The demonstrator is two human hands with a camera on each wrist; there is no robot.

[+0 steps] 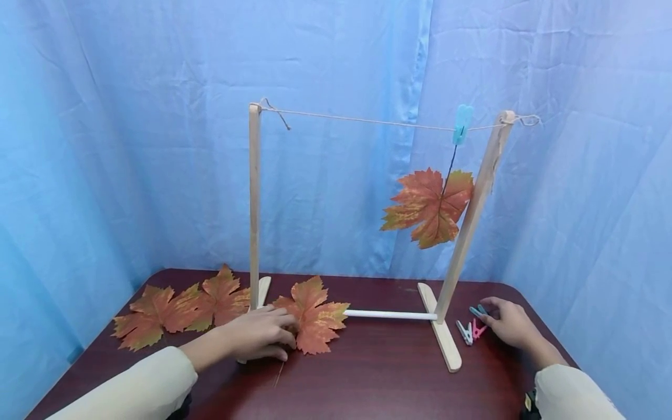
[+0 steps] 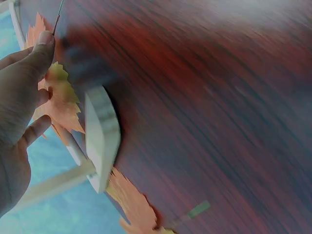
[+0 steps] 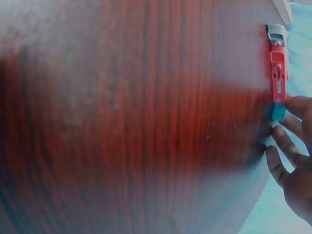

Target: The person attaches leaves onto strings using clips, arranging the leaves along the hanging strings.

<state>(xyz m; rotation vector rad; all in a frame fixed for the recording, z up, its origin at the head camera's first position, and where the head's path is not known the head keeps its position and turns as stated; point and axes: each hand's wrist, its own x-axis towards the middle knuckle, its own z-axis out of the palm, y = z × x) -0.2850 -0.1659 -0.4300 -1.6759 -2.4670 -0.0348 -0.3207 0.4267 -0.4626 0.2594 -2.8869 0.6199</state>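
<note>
My left hand (image 1: 262, 333) pinches the stem of an orange artificial maple leaf (image 1: 317, 318) low over the table; in the left wrist view the thumb presses on the thin stem (image 2: 57, 22). At the right, my right hand (image 1: 510, 324) has thumb and forefinger on a blue clothespin (image 1: 478, 310). Beside it lie a pink clothespin (image 1: 478, 330) and a white clothespin (image 1: 464, 332). Another maple leaf (image 1: 433, 207) hangs by its stem from a light-blue clothespin (image 1: 462, 124) on the string (image 1: 357, 119).
The string runs between two wooden posts (image 1: 254, 204) whose feet (image 1: 446, 344) stand on the dark red table (image 1: 367, 373). A white rod (image 1: 391, 315) joins them low down. Two leaves (image 1: 157, 315) (image 1: 223, 297) lie at the left. Blue curtains (image 1: 336, 192) surround the table.
</note>
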